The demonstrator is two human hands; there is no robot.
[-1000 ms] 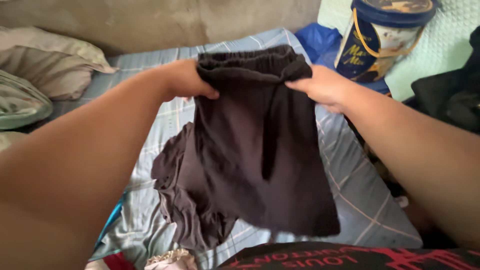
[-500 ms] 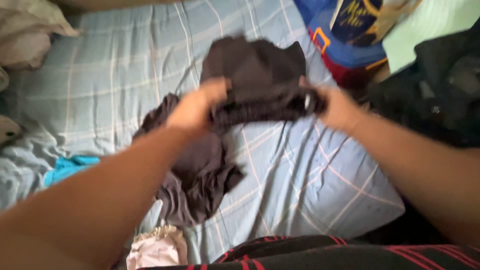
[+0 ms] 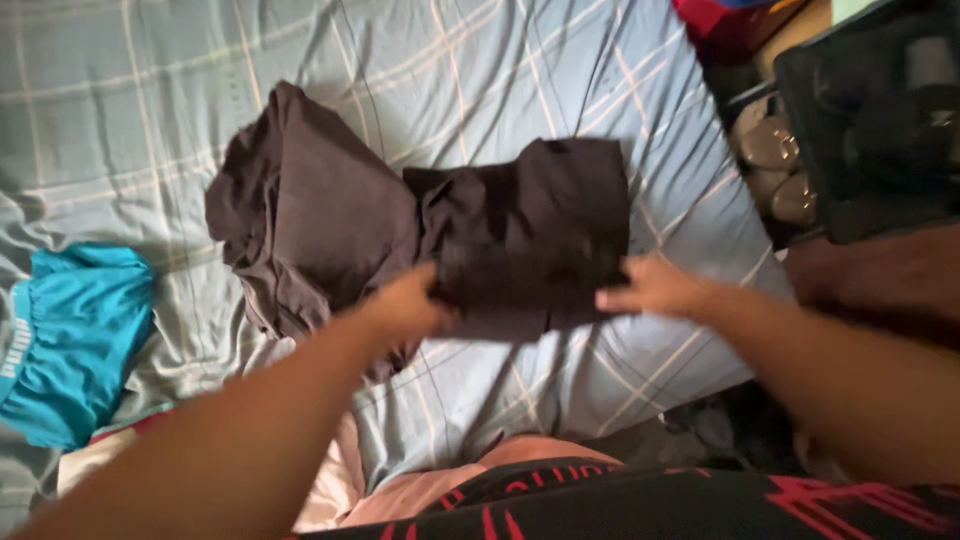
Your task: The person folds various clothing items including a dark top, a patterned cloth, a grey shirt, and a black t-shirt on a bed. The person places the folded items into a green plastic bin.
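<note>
Dark shorts (image 3: 530, 225) lie flat on the blue plaid bedsheet (image 3: 200, 60) in the head view, waistband toward me. My left hand (image 3: 410, 300) pinches the near left corner of the shorts. My right hand (image 3: 650, 290) rests on the near right corner, fingers pressing the cloth edge. A second dark garment (image 3: 300, 215) lies crumpled to the left, partly under the shorts. The picture is blurred, so the exact finger grip is unclear.
A bright blue garment (image 3: 70, 340) lies at the left edge of the bed. A pink cloth (image 3: 330, 490) sits near my body. Off the bed's right side stand a dark crate (image 3: 870, 120) and round metal items (image 3: 775, 165). A red item (image 3: 720, 20) shows top right.
The shorts went from held up in the air to laid down flat on the sheet. My hands lowered toward me with the waistband. The view tilted down, losing the tin and pillows.
</note>
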